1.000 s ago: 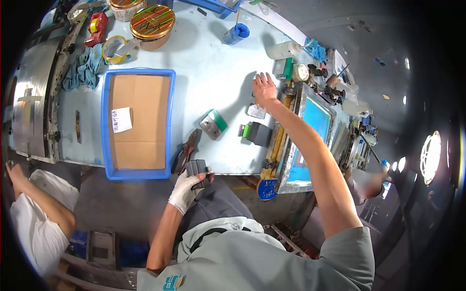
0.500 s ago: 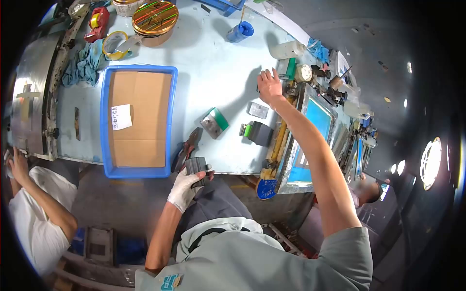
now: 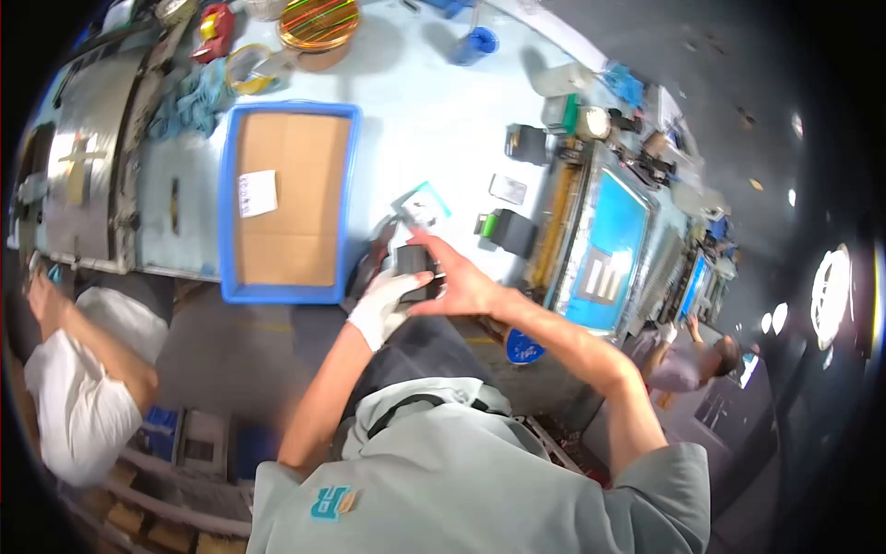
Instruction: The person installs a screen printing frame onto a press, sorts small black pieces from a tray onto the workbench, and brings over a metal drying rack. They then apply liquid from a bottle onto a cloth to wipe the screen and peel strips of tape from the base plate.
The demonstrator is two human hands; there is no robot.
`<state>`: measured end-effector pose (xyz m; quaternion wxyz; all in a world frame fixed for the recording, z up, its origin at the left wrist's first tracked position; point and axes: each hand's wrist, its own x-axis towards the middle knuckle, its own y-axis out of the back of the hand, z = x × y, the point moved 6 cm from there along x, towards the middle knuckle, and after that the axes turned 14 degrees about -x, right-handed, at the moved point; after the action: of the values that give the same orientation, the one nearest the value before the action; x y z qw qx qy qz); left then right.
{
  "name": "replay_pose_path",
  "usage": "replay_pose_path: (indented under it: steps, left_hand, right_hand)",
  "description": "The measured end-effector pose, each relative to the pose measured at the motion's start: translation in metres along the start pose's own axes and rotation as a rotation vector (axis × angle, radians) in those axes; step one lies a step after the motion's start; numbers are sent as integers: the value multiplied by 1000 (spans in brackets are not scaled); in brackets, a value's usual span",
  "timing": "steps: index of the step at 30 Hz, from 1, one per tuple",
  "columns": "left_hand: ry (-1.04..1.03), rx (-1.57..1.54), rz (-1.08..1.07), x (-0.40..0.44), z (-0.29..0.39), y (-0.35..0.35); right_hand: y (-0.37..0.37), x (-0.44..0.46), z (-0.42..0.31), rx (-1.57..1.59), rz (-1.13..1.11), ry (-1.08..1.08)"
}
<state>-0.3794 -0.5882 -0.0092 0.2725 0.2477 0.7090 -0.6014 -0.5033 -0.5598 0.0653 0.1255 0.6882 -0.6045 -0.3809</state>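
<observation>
My left hand (image 3: pixel 381 305), in a white glove, grips a dark grey block (image 3: pixel 414 262) at the table's front edge. Around the block's right side curves my bare right hand (image 3: pixel 461 279), thumb and fingers apart; whether it presses on the block is hard to tell. Just behind the hands lies a green-edged block (image 3: pixel 424 205), blurred. To the right are a black block with a green part (image 3: pixel 508 231), a small clear-grey flat piece (image 3: pixel 508 188) and another black block (image 3: pixel 527 144). Red-handled pliers (image 3: pixel 377 251) lie left of my hands.
A blue tray (image 3: pixel 229 203) lined with cardboard stands left. A framed blue screen (image 3: pixel 604 249) is at the right. Tape (image 3: pixel 249 69), a round tin (image 3: pixel 318 26) and a blue cup (image 3: pixel 476 44) stand at the back. People work at the far left and far right.
My right hand has come from the back right of the table to the block in my left hand. A black block now shows where it was. The view has shifted.
</observation>
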Motion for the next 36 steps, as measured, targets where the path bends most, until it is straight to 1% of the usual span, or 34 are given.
replay_pose_path:
  steps: [1,2,4,6,8,10,11,14,15,16,18,20,22,25,26,29,32,33,36]
  left_hand:
    - [2,34,-5,-12,2,-8]
    - [23,32,26,-9,-4,-2]
    - [-8,-22,57,-1,-16,1]
    - [65,-47,30,6,-26,-2]
    - [124,-64,21,10,-33,-7]
    - [164,-70,26,13,-36,-20]
    - [217,-55,-36,33,-44,3]
    - [228,-93,-66,48,-49,-14]
    - [226,-86,-87,52,-49,-21]
    - [217,-110,-90,59,-49,-25]
    - [231,-91,36,64,-51,-27]
    - [158,-45,-3,61,-46,-12]
    - [163,-92,-78,52,-44,10]
    - [113,-46,23,25,-38,32]
    - [92,-37,50,21,-35,40]
    - [65,-36,91,10,-36,53]
    - [72,7,154,6,-41,56]
    - [68,-46,113,4,-43,55]
    - [78,-61,134,5,-47,56]
  right_hand:
    - [-2,-6,-2,-9,17,3]
    - [-5,-11,-5,-11,31,11]
    - [-8,-17,-1,-38,67,-48]
    - [-10,-24,4,-35,74,-96]
    - [-2,-28,9,-21,107,-58]
    - [8,-33,12,-20,65,-90]
    - [9,-34,18,-23,77,-71]
    - [21,-39,28,-85,132,-71]
    - [30,-38,27,-59,91,-130]
    - [34,-38,39,-110,164,-77]
    - [55,-32,62,-210,188,-141]
    - [76,-25,103,-285,216,-258]
    - [98,-19,142,-412,295,-234]
    - [103,-13,186,-534,196,-311]
    - [100,-11,195,-571,173,-289]
    - [94,-4,197,-675,145,-266]
    - [90,2,211,-733,165,-311]
    - [90,3,214,-736,167,-323]
    - [87,6,219,-769,121,-332]
